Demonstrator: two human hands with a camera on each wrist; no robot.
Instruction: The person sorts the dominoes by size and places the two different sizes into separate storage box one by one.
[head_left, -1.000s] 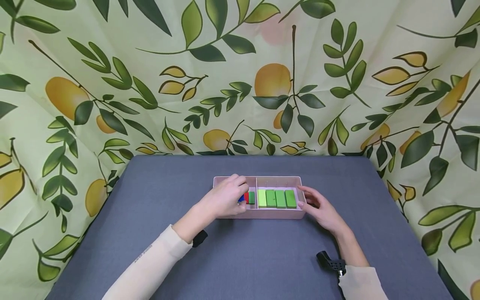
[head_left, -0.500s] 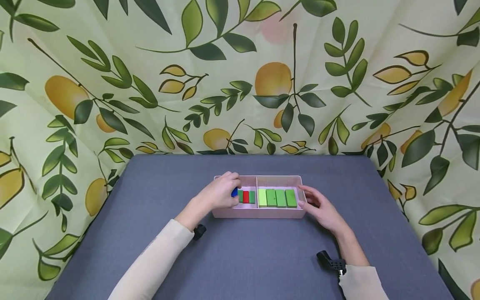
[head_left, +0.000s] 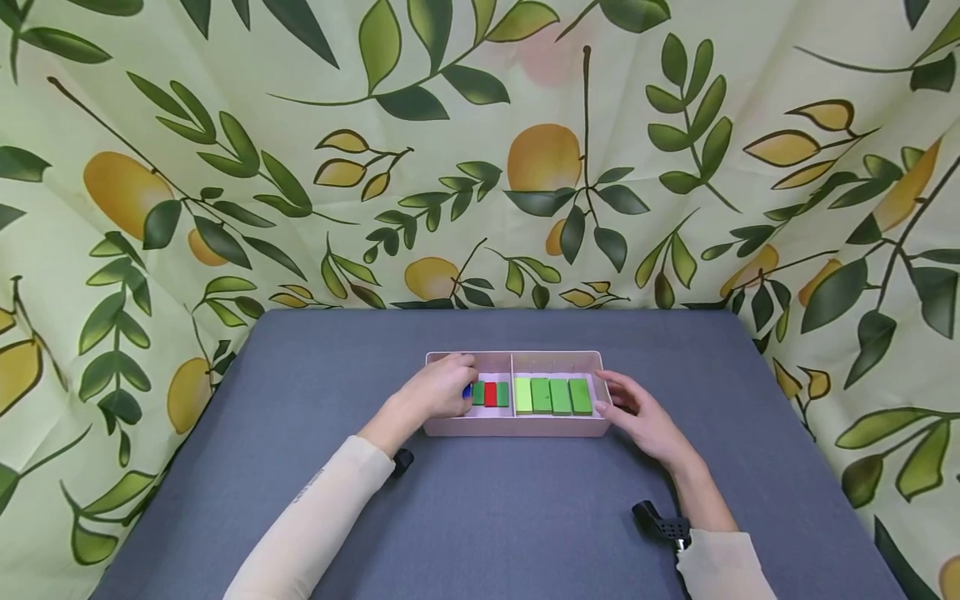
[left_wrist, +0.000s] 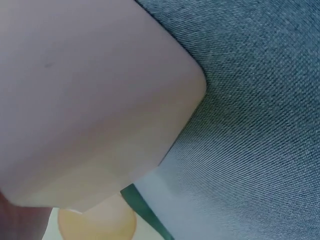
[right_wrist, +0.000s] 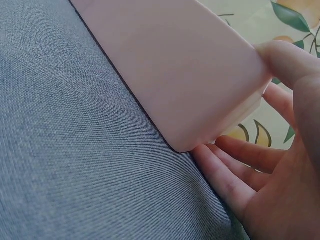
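A pink two-compartment box sits on the table. In its left compartment my left hand pinches a small blue block, mostly hidden by the fingers. Beside it stand a green block, a red block and another green block in a row. My right hand grips the box's right end. In the right wrist view, its thumb lies at the rim and the fingers touch the end wall. The left wrist view shows mainly the box's outer wall.
The right compartment holds a row of larger blocks, a light green one and several green ones, past a thin divider. A grey-blue cloth covers the table. Behind hangs a leaf-and-fruit patterned curtain.
My left hand has moved left and then lower within the left compartment with the blue block, uncovering the green and red blocks. My right hand stays at the box's end.
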